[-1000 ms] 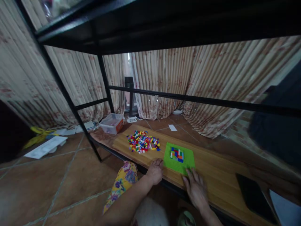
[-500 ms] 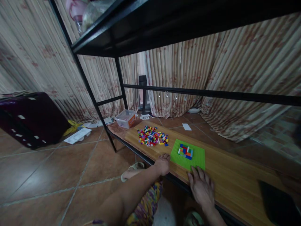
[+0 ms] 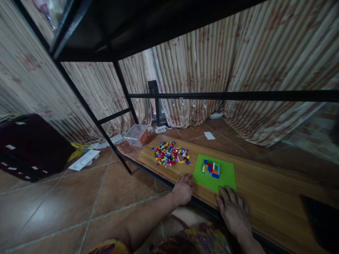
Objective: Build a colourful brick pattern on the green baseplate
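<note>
A green baseplate (image 3: 227, 173) lies on the wooden board, carrying a low square of multicoloured toy bricks (image 3: 211, 169). My left hand (image 3: 183, 190) rests at the board's front edge, just left of the plate's near corner; its fingers lie bent on the wood with nothing visible in them. My right hand (image 3: 235, 211) lies palm down, fingers apart, the tips at the plate's front edge. Farther left on the board is a loose pile of small bricks (image 3: 169, 154) in many colours.
The wooden board (image 3: 267, 201) sits on a black metal frame, with a dark shelf (image 3: 159, 21) overhead. A clear plastic box (image 3: 136, 135) stands at the board's far left end. A dark object (image 3: 320, 222) lies at the right. A suitcase (image 3: 31, 148) stands on the tiled floor.
The camera view has turned and tilted slightly. Both hands stay by the baseplate, and the bricks look the same. The bare foot area under the board is now covered by my leg.
</note>
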`<state>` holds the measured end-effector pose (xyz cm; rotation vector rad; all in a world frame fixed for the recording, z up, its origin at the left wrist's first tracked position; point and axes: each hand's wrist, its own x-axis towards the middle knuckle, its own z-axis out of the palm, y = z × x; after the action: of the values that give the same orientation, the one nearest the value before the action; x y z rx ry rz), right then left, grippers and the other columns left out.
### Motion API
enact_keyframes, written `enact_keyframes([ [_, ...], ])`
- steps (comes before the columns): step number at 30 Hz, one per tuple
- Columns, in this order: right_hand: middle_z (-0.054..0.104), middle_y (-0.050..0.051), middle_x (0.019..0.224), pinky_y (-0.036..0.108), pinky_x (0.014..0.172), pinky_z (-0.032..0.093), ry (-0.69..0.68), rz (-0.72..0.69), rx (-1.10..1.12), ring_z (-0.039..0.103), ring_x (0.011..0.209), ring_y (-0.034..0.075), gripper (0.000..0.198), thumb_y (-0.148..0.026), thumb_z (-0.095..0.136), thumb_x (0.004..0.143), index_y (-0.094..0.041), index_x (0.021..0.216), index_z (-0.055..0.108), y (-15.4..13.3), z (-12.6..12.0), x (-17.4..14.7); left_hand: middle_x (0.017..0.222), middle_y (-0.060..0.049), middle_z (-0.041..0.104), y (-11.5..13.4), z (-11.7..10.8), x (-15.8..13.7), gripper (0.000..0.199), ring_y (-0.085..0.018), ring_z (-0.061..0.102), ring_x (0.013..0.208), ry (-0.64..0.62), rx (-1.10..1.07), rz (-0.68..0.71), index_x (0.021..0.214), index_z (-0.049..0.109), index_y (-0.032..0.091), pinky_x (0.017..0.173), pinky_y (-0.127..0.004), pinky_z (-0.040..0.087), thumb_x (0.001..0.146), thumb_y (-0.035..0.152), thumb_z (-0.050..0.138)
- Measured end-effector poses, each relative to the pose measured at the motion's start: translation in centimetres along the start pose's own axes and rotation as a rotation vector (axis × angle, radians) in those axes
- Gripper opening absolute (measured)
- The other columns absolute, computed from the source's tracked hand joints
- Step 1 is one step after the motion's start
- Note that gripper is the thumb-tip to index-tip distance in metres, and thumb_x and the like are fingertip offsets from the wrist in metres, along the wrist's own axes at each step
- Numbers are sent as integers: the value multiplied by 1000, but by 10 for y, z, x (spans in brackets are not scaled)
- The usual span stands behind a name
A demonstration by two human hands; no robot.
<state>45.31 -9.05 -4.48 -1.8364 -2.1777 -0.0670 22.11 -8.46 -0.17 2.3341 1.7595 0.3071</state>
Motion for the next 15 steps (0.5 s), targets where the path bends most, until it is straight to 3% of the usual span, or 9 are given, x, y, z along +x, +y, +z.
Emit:
enact_keyframes([
  [6,48,8,141,50,106,30,49,2,17,39,129,30,57,-50,24,93,-21,135,48,6,4,-3,149,-11,38,-8,7,-2,52,-28,33,136,68,-90,55,142,39,14,115,-47,27,93,32,39],
  [10,50,8,138,50,103,34,46,21,18,42,126,30,55,-53,27,92,-23,133,49,11,7,-4,147,-11,40,-20,-2,-6,52,-25,35,136,34,-239,145,141,40,16,115,-44,30,91,32,45],
  [13,51,9,135,49,101,37,58,58,16,45,124,31,55,-54,29,91,-22,129,52,15,11,-3,143,-9,46,-44,-15,-15,51,-22,41,132,71,-399,136,138,42,19,112,-40,36,89,28,48],
  [15,53,10,132,49,100,37,67,76,23,46,123,31,55,-55,28,90,-21,125,54,17,14,-1,137,-8,52,-71,-27,-21,47,-21,47,127,190,-469,23,135,45,20,109,-39,40,88,25,48],
])
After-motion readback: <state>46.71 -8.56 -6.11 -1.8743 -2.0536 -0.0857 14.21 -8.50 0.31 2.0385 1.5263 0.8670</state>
